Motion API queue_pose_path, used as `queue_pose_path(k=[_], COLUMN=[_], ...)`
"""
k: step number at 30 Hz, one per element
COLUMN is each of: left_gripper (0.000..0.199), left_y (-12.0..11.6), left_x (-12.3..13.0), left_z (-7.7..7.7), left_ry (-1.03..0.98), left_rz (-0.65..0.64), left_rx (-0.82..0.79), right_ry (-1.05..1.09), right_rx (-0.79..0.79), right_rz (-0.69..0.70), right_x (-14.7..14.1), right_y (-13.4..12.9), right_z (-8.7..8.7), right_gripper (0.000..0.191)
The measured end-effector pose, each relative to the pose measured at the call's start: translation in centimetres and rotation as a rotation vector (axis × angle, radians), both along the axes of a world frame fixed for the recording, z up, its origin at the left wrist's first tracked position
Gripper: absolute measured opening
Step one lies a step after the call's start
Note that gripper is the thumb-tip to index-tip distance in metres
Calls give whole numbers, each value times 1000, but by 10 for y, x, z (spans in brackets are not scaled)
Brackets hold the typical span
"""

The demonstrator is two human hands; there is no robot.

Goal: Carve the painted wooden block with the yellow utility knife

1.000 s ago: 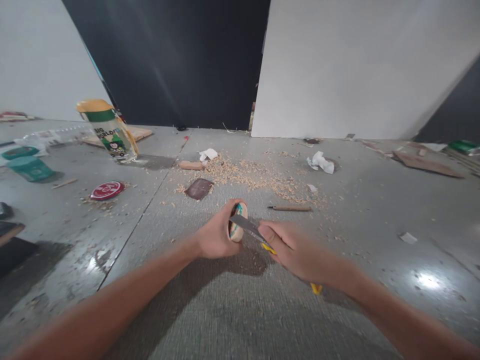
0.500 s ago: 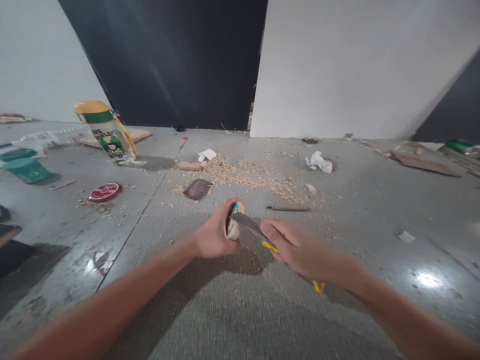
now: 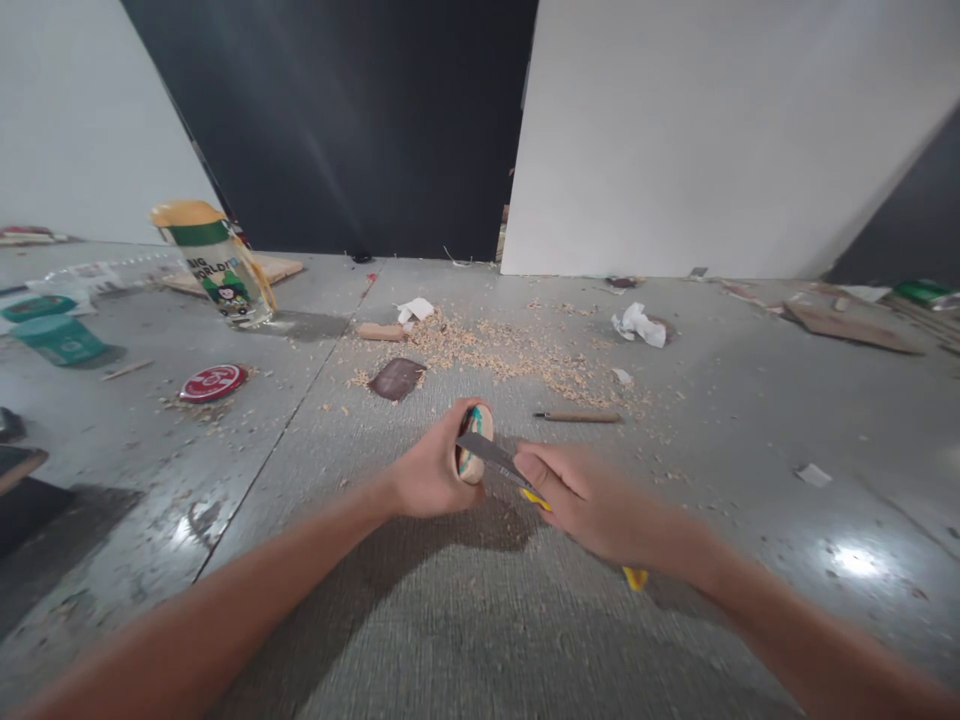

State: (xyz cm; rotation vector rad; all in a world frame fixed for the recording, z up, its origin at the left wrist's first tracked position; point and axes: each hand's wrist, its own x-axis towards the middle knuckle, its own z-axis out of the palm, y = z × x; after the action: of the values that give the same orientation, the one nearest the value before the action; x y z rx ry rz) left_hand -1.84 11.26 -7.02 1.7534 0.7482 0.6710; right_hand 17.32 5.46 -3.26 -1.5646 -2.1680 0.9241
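Note:
My left hand [image 3: 433, 468] is wrapped round a small pale wooden piece [image 3: 477, 442] with green markings and a dark side. In my right hand [image 3: 581, 495] is a utility knife with a yellow handle [image 3: 635, 578]; its grey blade [image 3: 491, 455] points left, and the tip lies against or just in front of the wooden piece. Behind the hands, a thin brown-handled tool [image 3: 581, 417] lies on the grey floor [image 3: 465, 640]. A brown square of what looks like sandpaper [image 3: 397, 379] lies beyond my left hand.
Wood shavings [image 3: 487, 345] cover the floor ahead, beside a wood block [image 3: 382, 332] and crumpled paper [image 3: 639, 325]. Leftward are a red round lid [image 3: 214, 382], a teal container [image 3: 60, 340] and a yellow-topped bottle [image 3: 217, 265]. Panels [image 3: 712, 130] stand behind.
The knife and my right hand have shifted slightly left, and the blade tip sits a little lower on the wooden piece. My left hand has barely moved.

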Motion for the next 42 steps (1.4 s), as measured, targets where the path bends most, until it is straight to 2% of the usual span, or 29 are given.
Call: queue_pose_path(k=[7, 10, 13, 17, 22, 30, 37, 42], left_gripper=[59, 60, 60, 55, 55, 54, 51, 54], left_y=[8, 9, 5, 1, 1, 2, 5, 4], left_x=[-3, -4, -2, 0, 1, 0, 0, 0], left_z=[-4, -5, -4, -2, -3, -4, -5, -6], left_ry=[-69, -43, -7, 48, 39, 41, -58, 18], left_rz=[-3, 15, 22, 44, 16, 26, 11, 26], left_rx=[-6, 14, 30, 82, 101, 101, 29, 37], right_ry=[-57, -41, -27, -45, -50, -65, -46, -24], right_rx=[-108, -101, -38, 40, 44, -25, -158, -101], right_rz=[53, 11, -43, -29, -26, 16, 15, -54], right_x=[14, 15, 11, 4, 1, 5, 17, 15], right_y=[-2, -2, 0, 2, 1, 0, -1, -1], right_z=[13, 17, 13, 4, 0, 3, 21, 18], right_gripper=[39, 38, 37, 39, 40, 39, 41, 39])
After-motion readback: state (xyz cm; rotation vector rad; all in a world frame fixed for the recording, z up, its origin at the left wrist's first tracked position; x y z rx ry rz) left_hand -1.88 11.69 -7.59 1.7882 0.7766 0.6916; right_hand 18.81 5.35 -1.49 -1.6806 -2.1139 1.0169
